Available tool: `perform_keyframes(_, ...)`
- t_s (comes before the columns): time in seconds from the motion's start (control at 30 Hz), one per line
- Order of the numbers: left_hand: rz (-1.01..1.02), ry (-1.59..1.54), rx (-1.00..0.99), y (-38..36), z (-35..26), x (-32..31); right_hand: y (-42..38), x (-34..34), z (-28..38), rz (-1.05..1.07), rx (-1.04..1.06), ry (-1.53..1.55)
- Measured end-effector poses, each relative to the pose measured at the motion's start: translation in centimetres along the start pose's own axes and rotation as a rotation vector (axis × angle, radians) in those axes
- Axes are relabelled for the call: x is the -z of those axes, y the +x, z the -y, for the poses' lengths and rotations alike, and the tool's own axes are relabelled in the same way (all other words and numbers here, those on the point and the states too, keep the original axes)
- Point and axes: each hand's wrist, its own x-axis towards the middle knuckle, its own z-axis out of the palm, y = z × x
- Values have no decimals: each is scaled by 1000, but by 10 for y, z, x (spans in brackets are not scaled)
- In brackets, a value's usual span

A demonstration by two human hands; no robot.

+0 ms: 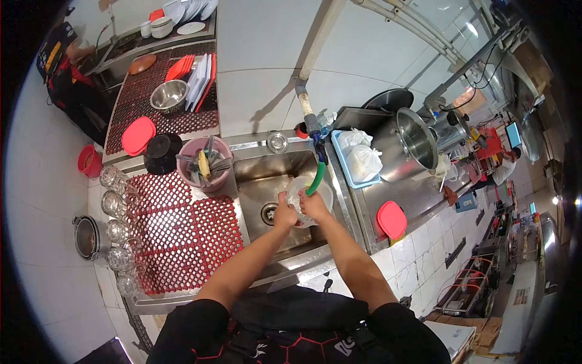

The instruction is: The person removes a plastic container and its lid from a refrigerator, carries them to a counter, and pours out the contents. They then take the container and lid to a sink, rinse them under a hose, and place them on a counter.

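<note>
Both of my hands are over the steel sink [248,170], close together at its right side. My left hand [285,213] is closed, thumb up, on a clear, glass-like vessel [295,204], mostly hidden by the fingers. From the other side, my right hand [313,205] is curled on the same vessel, just under the mouth of the green hose [316,179]. A whitish translucent basin [326,193] sits in the sink below and behind my hands. The hose hangs from the blue-handled tap [317,141].
Left of the sink stands a pink bucket [203,148] of utensils, beside a red perforated mat [182,230] and several glass mugs [115,230]. On the right are a blue tray [351,164] with white bags, a large steel pot [406,145] and a red lid [391,219]. Another person [63,79] stands far left.
</note>
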Motion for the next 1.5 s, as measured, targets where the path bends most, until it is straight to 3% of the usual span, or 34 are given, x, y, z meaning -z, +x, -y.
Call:
perform_keyframes(0.03,15,107,-4,-1,-7,5,-5,-1,-8,-3,3,1)
perform_keyframes(0.1,59,91,-65,6,-4,10,-12,1,-31,12,499,-426)
perform_keyframes(0.13,101,72,-121,15,3,10,-22,4,-19,7,503,-428)
perform_keyframes(0.17,-124,447,-559,53,52,6,-47,4,5,131,403,-656)
perform_keyframes(0.2,-117,447,-565,47,45,10,-71,3,29,253,294,-881)
perform_keyframes(0.23,-84,382,-356,31,26,16,-85,2,49,208,178,-1118)
perform_keyframes(0.27,-49,319,-147,15,7,22,-93,6,54,196,173,-1116)
perform_keyframes(0.3,-60,293,-94,3,-8,26,-101,15,56,7,371,-1136)
perform_keyframes(0.33,-50,294,-95,14,4,27,-110,23,59,-183,568,-1147)
perform_keyframes(0.4,-92,507,-380,47,44,33,-119,39,69,-233,609,-1157)
perform_keyframes(0.43,-92,506,-378,50,46,37,-115,53,64,-126,724,-1164)
perform_keyframes(0.5,164,444,-417,61,39,43,-109,62,62,-10,845,-1160)
perform_keyframes(0.57,262,310,-420,66,32,44,-105,64,64,239,1039,-1247)
perform_keyframes(0.6,367,174,-424,68,31,44,-102,64,63,250,1042,-1237)
perform_keyframes(0.67,399,206,-416,82,34,43,-95,61,60,503,915,-1355)
perform_keyframes(0.73,370,360,-400,107,52,39,-82,61,43,495,916,-1334)
perform_keyframes(0.8,203,1143,-316,62,-3,39,-71,62,26,450,959,-1259)
perform_keyframes(0.87,201,1440,-431,59,-9,36,-54,72,8,409,1039,-1098)
perform_keyframes(0.9,146,1368,-653,62,0,36,-37,70,-32,380,732,-751)
perform_keyframes(0.93,191,1336,-659,68,1,29,-41,79,-13,354,988,-826)
perform_keyframes(0.97,202,1316,-476,55,-17,12,-52,86,10,336,1234,-913)
perform_keyframes(1.03,97,1067,-837,70,15,6,-56,93,15,407,980,-685)
perform_keyframes(1.07,68,1133,-818,67,13,-3,-62,98,25,352,1102,-648)
perform_keyframes(1.17,97,1281,-704,66,-5,-11,-60,94,11,411,1027,-662)
perform_keyframes(1.23,158,1352,-615,66,-15,-7,-52,98,10,494,1187,-728)
perform_keyframes(1.3,160,1466,-533,63,-22,-2,-50,99,10,471,1164,-704)
perform_keyframes(1.43,120,1198,-611,66,-3,15,-41,108,16,444,1177,-661)
perform_keyframes(1.5,199,1169,-863,62,-5,24,-38,108,3,443,1186,-637)
